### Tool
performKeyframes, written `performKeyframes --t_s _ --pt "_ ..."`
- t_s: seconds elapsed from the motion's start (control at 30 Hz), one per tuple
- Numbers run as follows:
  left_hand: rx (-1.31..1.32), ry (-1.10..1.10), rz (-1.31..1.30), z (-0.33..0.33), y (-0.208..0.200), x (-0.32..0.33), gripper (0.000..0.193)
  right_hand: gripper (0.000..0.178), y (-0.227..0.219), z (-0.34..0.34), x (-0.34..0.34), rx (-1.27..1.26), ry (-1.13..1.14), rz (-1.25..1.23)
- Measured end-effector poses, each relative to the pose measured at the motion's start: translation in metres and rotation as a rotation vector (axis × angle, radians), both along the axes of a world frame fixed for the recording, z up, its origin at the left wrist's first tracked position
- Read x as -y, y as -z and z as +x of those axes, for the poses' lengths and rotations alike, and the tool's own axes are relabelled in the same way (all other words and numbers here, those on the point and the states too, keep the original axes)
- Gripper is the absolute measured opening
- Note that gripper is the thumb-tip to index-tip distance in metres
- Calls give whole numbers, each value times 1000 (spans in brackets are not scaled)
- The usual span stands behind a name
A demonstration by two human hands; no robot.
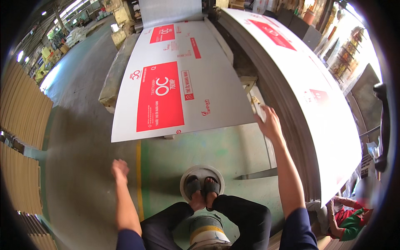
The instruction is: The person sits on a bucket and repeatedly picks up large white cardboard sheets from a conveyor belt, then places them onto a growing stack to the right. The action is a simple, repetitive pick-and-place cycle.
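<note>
A large white printed cardboard sheet (225,106) with red panels slopes toward me from the machine ahead. My right hand (271,124) is at its near right corner, thumb and fingers apart; the thumb is close to the edge, and I cannot tell if it touches. Below and left of the sheet's near left corner, my left hand (120,168) hangs in the air away from it. Its fingers are slightly smeared and nothing shows in it. Right of my right arm rises a tall stack of similar printed sheets (329,137).
My feet rest on a round pale disc (202,170) on the green floor. A flat dark bar (258,173) juts out from the stack's side. Brown cardboard stacks (21,100) stand at far left. Another person (348,218) is at the lower right, beyond the stack.
</note>
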State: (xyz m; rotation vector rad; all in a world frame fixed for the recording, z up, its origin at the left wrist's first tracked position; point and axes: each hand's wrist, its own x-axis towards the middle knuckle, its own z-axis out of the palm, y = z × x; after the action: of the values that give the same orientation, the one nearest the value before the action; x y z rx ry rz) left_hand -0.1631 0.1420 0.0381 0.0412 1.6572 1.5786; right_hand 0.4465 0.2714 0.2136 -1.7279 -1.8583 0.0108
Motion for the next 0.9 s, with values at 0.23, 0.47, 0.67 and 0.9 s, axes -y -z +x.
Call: performKeyframes --t_s 0.23,0.47,0.67,0.9 --pt "43 722 -155 194 25 172 26 74 -64 90 237 402 553 -376" --pt "-29 1191 80 298 -14 201 28 41 6 166 270 370 318 122" --pt "306 1215 530 348 -89 177 42 26 -37 45 269 426 -52 385" --pt "-101 1457 259 298 -145 119 26 63 -26 -47 338 103 -473 -165"
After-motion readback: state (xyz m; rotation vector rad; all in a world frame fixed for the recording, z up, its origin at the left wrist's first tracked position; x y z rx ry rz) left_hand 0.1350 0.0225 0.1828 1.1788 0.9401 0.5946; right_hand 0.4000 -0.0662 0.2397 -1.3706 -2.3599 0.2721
